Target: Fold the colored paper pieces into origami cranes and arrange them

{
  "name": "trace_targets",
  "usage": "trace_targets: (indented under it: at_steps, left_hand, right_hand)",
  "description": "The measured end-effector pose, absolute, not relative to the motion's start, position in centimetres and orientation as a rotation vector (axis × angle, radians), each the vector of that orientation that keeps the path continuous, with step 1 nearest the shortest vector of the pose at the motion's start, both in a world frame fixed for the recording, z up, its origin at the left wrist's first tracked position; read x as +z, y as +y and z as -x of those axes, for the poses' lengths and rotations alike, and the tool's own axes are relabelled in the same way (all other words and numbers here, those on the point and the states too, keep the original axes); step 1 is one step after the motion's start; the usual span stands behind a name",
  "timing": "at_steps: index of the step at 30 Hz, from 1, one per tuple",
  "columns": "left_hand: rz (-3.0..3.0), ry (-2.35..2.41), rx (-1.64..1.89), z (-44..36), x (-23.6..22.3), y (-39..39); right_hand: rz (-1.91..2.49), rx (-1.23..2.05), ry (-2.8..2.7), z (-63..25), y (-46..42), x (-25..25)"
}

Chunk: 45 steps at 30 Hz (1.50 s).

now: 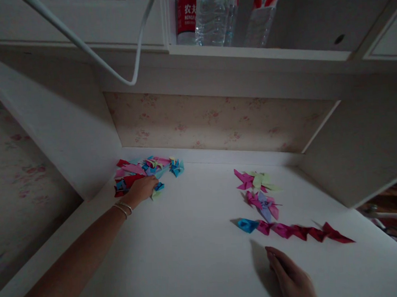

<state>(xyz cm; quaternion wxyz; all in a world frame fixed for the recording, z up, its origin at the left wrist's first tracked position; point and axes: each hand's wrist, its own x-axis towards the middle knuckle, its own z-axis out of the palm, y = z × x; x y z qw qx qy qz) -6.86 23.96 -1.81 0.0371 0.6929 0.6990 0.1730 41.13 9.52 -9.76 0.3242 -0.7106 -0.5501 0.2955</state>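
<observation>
At the back left of the white tabletop, my left hand (145, 187) reaches into a pile of folded paper pieces (132, 169) in red, pink, blue and green. Its fingers are curled down, and what they grip, if anything, is hidden. My right hand (288, 275) hovers at the front right, thumb and fingers pressed together with nothing visible in them. Just beyond it lies a row of folded paper boats (282, 230), running from blue through magenta to red. Behind the row are a pink-and-purple paper cluster (264, 203) and a magenta-and-light-green paper cluster (257, 180).
Overhead, a shelf (263, 55) holds several plastic bottles (212, 15). A white cable (113, 73) hangs down in front of the cabinet. Side panels (356, 143) border the white tabletop (197, 238), and floral wallpaper (213, 120) covers the back.
</observation>
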Motion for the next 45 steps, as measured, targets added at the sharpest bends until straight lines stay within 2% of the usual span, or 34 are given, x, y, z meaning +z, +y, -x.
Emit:
trace_targets:
  at_steps: [8, 13, 17, 22, 28, 45]
  left_hand:
    - [-2.181, 2.259, 0.415, 6.0, 0.3, 24.7]
    - [-2.069, 1.924, 0.614, 2.0, 0.6, 23.6]
    - [-1.92, 1.64, 0.697, -2.8, -0.6, 21.1]
    - [-2.023, 1.463, 0.713, -8.8, -3.6, 17.2]
    - [-1.865, 1.363, 0.755, -11.9, -7.2, 14.7]
    - [-1.826, 1.365, 0.871, -16.0, -7.2, 12.1]
  right_hand:
    - [1.85, 0.795, -1.424, -40.5, 9.4, -8.9]
    - [1.798, 0.804, -1.416, -40.4, 9.4, -9.0]
    - [1.763, 0.808, -1.395, -40.4, 9.4, -9.2]
    - [1.716, 0.802, -1.387, -40.3, 9.1, -8.8]
    - [1.729, 0.798, -1.392, -40.2, 8.6, -8.2]
    - [1.709, 0.861, -1.274, -40.5, 8.7, -8.5]
